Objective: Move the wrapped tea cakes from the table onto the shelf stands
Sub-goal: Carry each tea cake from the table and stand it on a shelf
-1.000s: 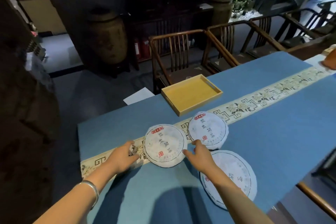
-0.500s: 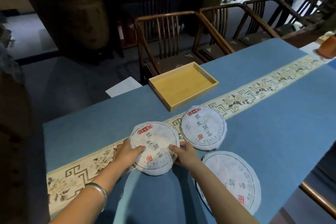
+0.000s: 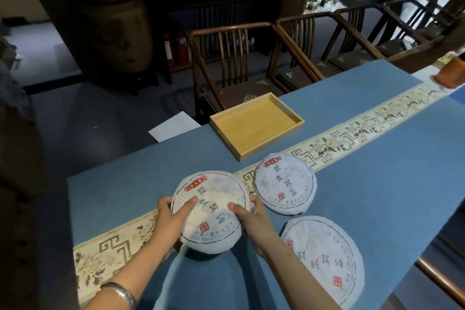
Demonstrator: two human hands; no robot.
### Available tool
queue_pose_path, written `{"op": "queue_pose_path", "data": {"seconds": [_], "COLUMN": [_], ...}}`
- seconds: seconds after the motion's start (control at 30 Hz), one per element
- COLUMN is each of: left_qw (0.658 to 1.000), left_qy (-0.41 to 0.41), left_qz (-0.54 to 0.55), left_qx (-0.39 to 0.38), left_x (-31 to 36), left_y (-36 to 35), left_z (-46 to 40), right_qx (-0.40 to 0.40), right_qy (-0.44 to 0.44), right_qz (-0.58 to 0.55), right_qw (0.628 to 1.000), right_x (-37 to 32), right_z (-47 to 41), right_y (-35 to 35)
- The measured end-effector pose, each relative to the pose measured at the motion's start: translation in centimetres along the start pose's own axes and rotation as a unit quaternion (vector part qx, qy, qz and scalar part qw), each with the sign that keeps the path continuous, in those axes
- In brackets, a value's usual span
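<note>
Three round tea cakes in white printed paper are on the blue table (image 3: pixel 377 184). The left tea cake (image 3: pixel 214 204) is gripped from both sides and tilted up off the cloth. My left hand (image 3: pixel 171 219) holds its left edge with the thumb on top. My right hand (image 3: pixel 251 216) holds its right edge the same way. A second tea cake (image 3: pixel 285 184) lies flat just to the right. The third tea cake (image 3: pixel 327 259) lies flat near the table's front edge. No shelf stand is in view.
A shallow wooden tray (image 3: pixel 256 123) sits near the far table edge. A patterned runner (image 3: pixel 364 128) crosses the cloth. Wooden chairs (image 3: pixel 234 58) line the far side. A large dark jar (image 3: pixel 118 35) stands on the floor. An orange pot (image 3: pixel 453 73) sits far right.
My hands went from beside the left tea cake to gripping its two edges, and the cake has come up off the table and towards me.
</note>
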State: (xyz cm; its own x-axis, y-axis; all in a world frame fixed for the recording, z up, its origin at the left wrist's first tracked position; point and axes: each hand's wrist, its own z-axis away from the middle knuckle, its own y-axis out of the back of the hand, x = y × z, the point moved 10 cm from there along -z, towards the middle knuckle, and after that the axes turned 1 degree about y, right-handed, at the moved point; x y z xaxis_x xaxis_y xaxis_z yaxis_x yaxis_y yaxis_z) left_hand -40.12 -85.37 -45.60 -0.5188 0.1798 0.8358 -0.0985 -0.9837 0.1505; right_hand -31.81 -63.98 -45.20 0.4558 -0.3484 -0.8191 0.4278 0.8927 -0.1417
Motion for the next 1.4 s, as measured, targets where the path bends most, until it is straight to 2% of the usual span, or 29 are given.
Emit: {"op": "queue_pose_path", "data": {"seconds": [0.13, 0.33, 0.43, 0.6, 0.7, 0.77, 0.87, 1.1, 1.17, 1.27, 1.4], "left_qw": [0.997, 0.982, 0.974, 0.956, 0.937, 0.912, 0.862, 0.785, 0.752, 0.704, 0.668], "left_qy": [-0.02, -0.097, -0.136, -0.162, -0.2, -0.238, -0.306, -0.378, -0.394, -0.42, -0.455], "left_qz": [0.08, 0.16, 0.183, 0.22, 0.26, 0.313, 0.36, 0.392, 0.426, 0.452, 0.432], "left_qx": [0.01, -0.013, 0.01, 0.105, 0.117, 0.112, 0.184, 0.294, 0.313, 0.352, 0.399], "left_x": [4.7, 13.7, 17.4, 17.9, 17.3, 17.1, 15.8, 11.1, 9.9, 8.1, 5.7], "left_y": [3.1, 10.4, 15.7, 24.3, 26.8, 28.2, 32.7, 42.7, 45.3, 49.7, 55.3], "left_z": [2.9, 9.4, 14.2, 24.1, 29.3, 32.1, 35.9, 44.7, 47.1, 51.3, 57.5], "right_qx": [-0.021, -0.116, -0.156, -0.197, -0.238, -0.274, -0.358, -0.504, -0.513, -0.487, -0.556], "right_qy": [0.047, 0.136, 0.177, 0.248, 0.296, 0.313, 0.306, 0.263, 0.253, 0.267, 0.301], "right_qz": [-0.038, -0.092, -0.135, -0.171, -0.155, -0.14, -0.114, -0.024, -0.007, -0.009, 0.029], "right_qw": [0.998, 0.98, 0.962, 0.933, 0.912, 0.898, 0.875, 0.823, 0.82, 0.831, 0.774], "right_x": [-4.6, -12.0, -15.3, -19.1, -19.8, -19.0, -16.3, -12.2, -12.0, -12.6, -10.1], "right_z": [2.7, 9.5, 13.9, 21.2, 26.0, 29.3, 34.2, 43.9, 45.8, 48.1, 56.5], "right_y": [-3.2, -10.3, -14.8, -22.6, -27.9, -31.4, -36.2, -44.3, -46.3, -48.9, -54.3]}}
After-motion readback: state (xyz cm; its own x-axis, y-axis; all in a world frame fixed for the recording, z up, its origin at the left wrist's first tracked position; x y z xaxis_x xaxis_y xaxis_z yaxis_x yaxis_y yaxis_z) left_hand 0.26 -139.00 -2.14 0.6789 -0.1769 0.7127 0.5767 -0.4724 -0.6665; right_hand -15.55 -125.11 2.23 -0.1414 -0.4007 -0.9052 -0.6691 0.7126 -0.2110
